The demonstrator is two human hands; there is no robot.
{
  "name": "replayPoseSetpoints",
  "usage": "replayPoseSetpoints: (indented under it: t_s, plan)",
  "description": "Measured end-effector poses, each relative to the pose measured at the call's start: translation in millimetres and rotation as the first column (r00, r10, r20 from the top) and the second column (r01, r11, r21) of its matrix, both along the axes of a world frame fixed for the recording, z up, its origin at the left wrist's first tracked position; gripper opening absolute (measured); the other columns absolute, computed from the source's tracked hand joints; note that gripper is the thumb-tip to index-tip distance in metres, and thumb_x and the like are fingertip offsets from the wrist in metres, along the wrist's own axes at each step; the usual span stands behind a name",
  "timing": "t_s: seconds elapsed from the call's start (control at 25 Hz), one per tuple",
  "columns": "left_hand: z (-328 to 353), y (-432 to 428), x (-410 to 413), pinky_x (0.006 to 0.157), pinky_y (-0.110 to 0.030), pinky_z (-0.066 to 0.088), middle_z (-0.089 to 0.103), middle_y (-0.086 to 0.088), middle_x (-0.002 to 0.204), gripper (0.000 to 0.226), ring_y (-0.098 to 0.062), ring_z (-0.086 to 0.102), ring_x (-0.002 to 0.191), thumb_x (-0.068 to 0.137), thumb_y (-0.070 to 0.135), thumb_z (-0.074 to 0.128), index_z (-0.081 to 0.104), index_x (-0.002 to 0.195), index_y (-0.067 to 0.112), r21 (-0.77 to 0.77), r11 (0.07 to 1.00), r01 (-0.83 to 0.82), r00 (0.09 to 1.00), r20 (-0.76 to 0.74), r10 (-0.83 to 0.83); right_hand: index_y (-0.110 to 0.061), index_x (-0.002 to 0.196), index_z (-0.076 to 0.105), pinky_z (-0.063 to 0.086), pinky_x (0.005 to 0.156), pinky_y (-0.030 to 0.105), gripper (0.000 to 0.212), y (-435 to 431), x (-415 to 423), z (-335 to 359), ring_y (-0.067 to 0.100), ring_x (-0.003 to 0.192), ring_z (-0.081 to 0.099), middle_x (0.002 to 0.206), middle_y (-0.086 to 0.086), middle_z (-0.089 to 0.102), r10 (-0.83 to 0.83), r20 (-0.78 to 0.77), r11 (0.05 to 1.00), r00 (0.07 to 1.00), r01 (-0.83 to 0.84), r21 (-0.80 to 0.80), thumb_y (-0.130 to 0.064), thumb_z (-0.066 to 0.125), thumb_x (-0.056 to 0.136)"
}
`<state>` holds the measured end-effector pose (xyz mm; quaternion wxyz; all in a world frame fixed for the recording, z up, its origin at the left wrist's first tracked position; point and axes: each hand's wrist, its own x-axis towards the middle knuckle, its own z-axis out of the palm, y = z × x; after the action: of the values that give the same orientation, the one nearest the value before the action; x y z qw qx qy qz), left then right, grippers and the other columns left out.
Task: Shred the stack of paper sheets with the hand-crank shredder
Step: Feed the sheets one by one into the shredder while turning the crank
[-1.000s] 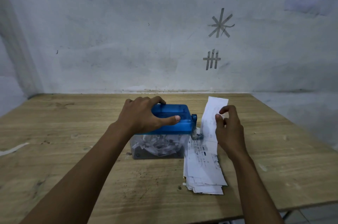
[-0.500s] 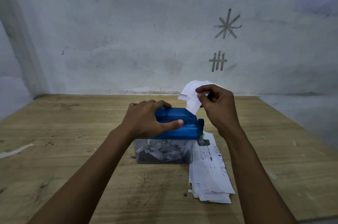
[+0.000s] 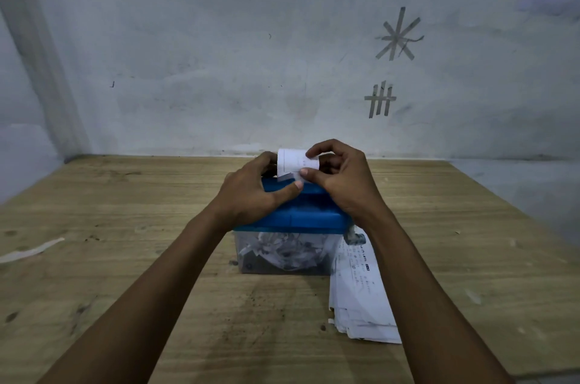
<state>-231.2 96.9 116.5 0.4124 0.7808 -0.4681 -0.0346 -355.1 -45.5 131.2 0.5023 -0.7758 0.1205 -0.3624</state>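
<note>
Left hand [image 3: 251, 198] grips the blue shredder [image 3: 301, 215] steady; right hand [image 3: 342, 182] pinches a curled sheet [image 3: 296, 160] above, ready to feed.

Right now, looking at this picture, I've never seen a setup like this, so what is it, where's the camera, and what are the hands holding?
There is no robot here: a person works with bare hands, and the camera sits on their head, looking forward and down. On the wooden table stands a small hand-crank shredder: a blue top over a clear bin holding paper shreds. The left hand grips the blue top. The right hand pinches a white sheet upright above that top; the feed slot is hidden. A stack of paper sheets lies on the table just right of the shredder.
</note>
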Motion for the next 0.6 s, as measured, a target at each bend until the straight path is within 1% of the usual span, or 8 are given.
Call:
replayPoseSetpoints:
  t_s: [0.08, 0.16, 0.24, 0.32, 0.48, 0.52, 0.6]
  plan:
    - [-2.0, 0.2, 3.2, 0.101, -0.042, 0.052, 0.066, 0.009, 0.124, 0.043, -0.011, 0.061, 0.113, 0.093, 0.055, 0.062, 0.059, 0.126, 0.028, -0.058, 0.998, 0.005, 0.999, -0.032, -0.007, -0.013, 0.101, 0.068, 0.059, 0.085, 0.050, 0.029, -0.3, -0.9, 0.2, 0.028, 0.087, 0.074, 0.089, 0.009, 0.077, 0.010, -0.026, 1.000, 1.000, -0.009, 0.016, -0.002, 0.082, 0.079]
    - [-2.4, 1.5, 5.2, 0.098, -0.044, 0.053, 0.069, 0.008, 0.114, 0.028, -0.011, 0.063, 0.108, 0.099, 0.046, 0.057, 0.064, 0.114, 0.024, -0.118, 0.993, 0.011, 0.998, -0.061, -0.019, -0.010, 0.104, 0.067, 0.061, 0.084, 0.042, 0.030, 0.9, -1.7, 2.0, 0.022, 0.085, 0.075, 0.087, 0.006, 0.078, 0.033, -0.048, 0.999, 0.998, -0.031, 0.038, 0.000, 0.081, 0.079]
    - [-0.5, 2.0, 4.3, 0.098, -0.040, 0.053, 0.070, 0.006, 0.109, 0.020, -0.009, 0.064, 0.105, 0.102, 0.035, 0.056, 0.066, 0.109, 0.019, -0.153, 0.988, 0.030, 0.995, -0.091, -0.044, -0.009, 0.104, 0.067, 0.061, 0.082, 0.038, 0.030, 2.0, -2.3, 2.6, 0.021, 0.083, 0.075, 0.085, 0.005, 0.078, 0.043, -0.059, 0.998, 0.997, -0.040, 0.050, 0.000, 0.081, 0.079]
    - [0.4, 2.6, 3.0, 0.096, -0.032, 0.053, 0.071, 0.007, 0.107, 0.013, -0.006, 0.064, 0.103, 0.099, 0.026, 0.062, 0.066, 0.109, 0.018, -0.166, 0.985, 0.041, 0.993, -0.106, -0.059, -0.011, 0.103, 0.068, 0.061, 0.081, 0.038, 0.030, 3.1, -2.1, 2.3, 0.022, 0.083, 0.075, 0.085, 0.005, 0.077, 0.030, -0.067, 0.998, 0.997, -0.026, 0.048, 0.000, 0.082, 0.079]
    - [-0.8, 4.0, 2.3, 0.083, -0.011, 0.050, 0.071, 0.011, 0.107, 0.026, 0.002, 0.065, 0.099, 0.089, 0.021, 0.076, 0.067, 0.114, 0.018, -0.191, 0.980, 0.049, 0.993, -0.101, -0.069, -0.012, 0.101, 0.067, 0.060, 0.077, 0.038, 0.030, 6.3, -0.7, 2.7, 0.020, 0.078, 0.074, 0.084, 0.005, 0.076, 0.007, -0.068, 0.999, 0.998, -0.003, 0.050, -0.003, 0.083, 0.078]
    - [-0.9, 4.2, 2.3, 0.082, -0.009, 0.050, 0.072, 0.011, 0.107, 0.028, 0.002, 0.066, 0.099, 0.088, 0.020, 0.078, 0.067, 0.113, 0.017, -0.214, 0.976, 0.046, 0.991, -0.111, -0.071, -0.012, 0.100, 0.067, 0.061, 0.075, 0.037, 0.030, 7.1, -0.9, 2.7, 0.020, 0.078, 0.074, 0.084, 0.005, 0.076, 0.007, -0.066, 0.999, 0.998, -0.004, 0.048, -0.003, 0.084, 0.077]
    - [-0.7, 3.9, 3.1, 0.085, -0.013, 0.053, 0.073, 0.008, 0.106, 0.030, 0.000, 0.068, 0.098, 0.084, 0.015, 0.081, 0.068, 0.111, 0.014, -0.268, 0.962, 0.043, 0.988, -0.133, -0.081, -0.013, 0.099, 0.066, 0.061, 0.074, 0.036, 0.030, 8.4, -1.5, 2.7, 0.019, 0.077, 0.074, 0.084, 0.005, 0.076, 0.013, -0.072, 0.999, 0.997, -0.010, 0.039, -0.003, 0.084, 0.077]
